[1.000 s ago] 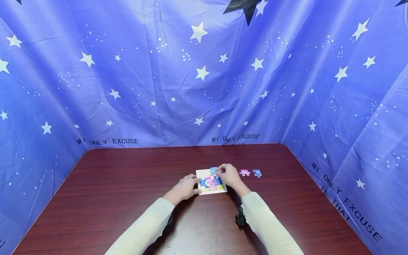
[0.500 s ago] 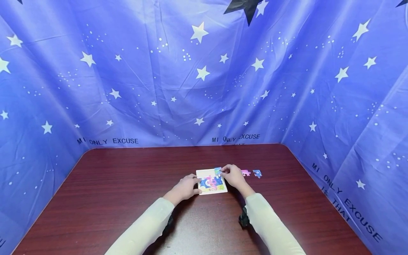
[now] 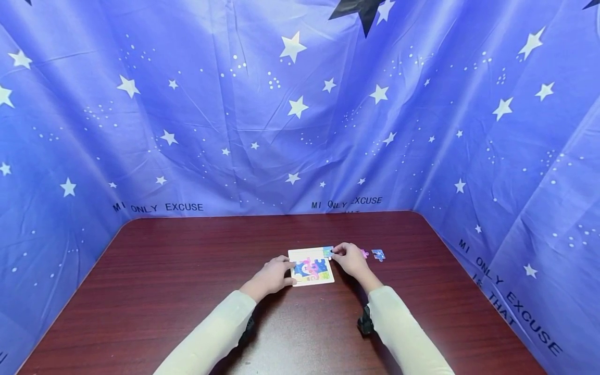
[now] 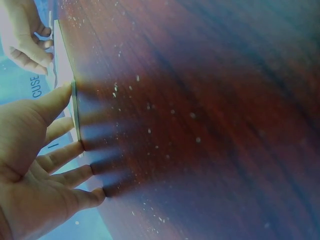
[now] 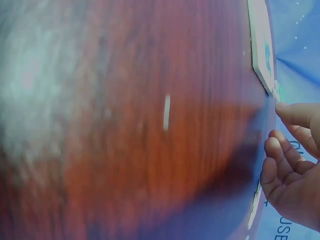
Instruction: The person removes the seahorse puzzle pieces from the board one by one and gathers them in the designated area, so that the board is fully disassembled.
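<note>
A pale, shallow puzzle tray [image 3: 300, 255] lies on the table, its near part filled with a blue, pink and yellow picture. Along its far side a strip of white base shows. My left hand [image 3: 269, 276] touches the tray's left edge; in the left wrist view its fingers are fairly straight and spread, with the thumb [image 4: 62, 100] on the rim. My right hand [image 3: 352, 259] pinches a blue-green puzzle piece [image 3: 327, 252] between thumb and fingers over the tray's far right corner. The other fingers [image 5: 280, 155] of that hand are loosely curled.
Right of my right hand lie a pink puzzle piece [image 3: 364, 253], partly covered by the hand, and a blue one [image 3: 378, 254]. The dark red table [image 3: 187, 260] ends at a blue star-patterned curtain [image 3: 225, 114] behind and on both sides.
My right hand has slid the blue-green puzzle piece rightward along the tray's far side to its corner, and now covers more of the pink piece. My left hand stays in place.
</note>
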Demonstrator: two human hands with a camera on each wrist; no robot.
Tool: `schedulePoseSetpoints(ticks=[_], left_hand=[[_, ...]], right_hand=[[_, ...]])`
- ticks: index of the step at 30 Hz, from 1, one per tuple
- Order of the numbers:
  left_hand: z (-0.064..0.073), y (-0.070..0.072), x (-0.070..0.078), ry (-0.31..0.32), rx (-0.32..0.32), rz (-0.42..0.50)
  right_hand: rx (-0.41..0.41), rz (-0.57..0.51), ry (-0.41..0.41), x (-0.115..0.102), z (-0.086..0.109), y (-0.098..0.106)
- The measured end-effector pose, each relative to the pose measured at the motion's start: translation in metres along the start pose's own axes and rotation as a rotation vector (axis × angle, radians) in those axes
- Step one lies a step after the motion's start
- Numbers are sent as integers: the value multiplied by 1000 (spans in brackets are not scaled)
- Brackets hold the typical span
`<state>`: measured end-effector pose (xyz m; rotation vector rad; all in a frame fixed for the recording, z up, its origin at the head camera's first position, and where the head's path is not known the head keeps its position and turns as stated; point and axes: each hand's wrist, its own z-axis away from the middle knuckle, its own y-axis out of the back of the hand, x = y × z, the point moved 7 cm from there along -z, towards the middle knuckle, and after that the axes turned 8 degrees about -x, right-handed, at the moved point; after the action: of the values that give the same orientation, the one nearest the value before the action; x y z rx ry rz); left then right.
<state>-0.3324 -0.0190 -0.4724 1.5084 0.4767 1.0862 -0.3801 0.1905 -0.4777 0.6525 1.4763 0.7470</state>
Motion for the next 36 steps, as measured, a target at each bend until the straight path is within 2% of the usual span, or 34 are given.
schedulePoseSetpoints(ticks=[12, 25, 36], left_hand=[[-1, 0, 0, 4, -1, 0], [-3, -5, -3, 9, -2, 1], [-1, -2, -1, 3, 3, 4]], right_hand=[[0, 6, -30, 11, 4, 13], [-18, -13, -37, 23, 6, 17], [-31, -24, -43, 30, 7, 20]])
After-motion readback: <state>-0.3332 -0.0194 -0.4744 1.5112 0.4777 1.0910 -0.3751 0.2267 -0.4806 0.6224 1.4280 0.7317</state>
